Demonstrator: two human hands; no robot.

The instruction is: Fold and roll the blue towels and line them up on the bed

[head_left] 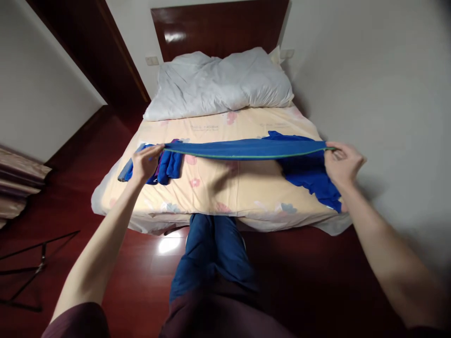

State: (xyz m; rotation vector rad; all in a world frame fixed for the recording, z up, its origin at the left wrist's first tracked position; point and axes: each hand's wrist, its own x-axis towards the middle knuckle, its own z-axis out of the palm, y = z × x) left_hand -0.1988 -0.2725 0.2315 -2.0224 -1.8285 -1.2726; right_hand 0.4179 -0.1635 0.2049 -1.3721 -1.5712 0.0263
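A blue towel (239, 149) with a green edge is stretched sideways above the bed between my two hands. My left hand (146, 162) pinches its left end, and my right hand (341, 159) pinches the right end. Several rolled or folded cloths (171, 166), blue, purple and grey, lie on the bed below and beside my left hand, which partly covers them. Crumpled blue cloth (306, 173) lies spread on the right side of the bed, close to my right hand and partly behind the stretched towel.
A flowered yellow sheet (211, 188) covers the bed, with a grey-white quilt (221, 87) bunched at the dark wooden headboard (225, 26). White wall (380, 84) stands close on the right. On the red floor at left is a black metal stand (42, 263), near a curtain (17, 183).
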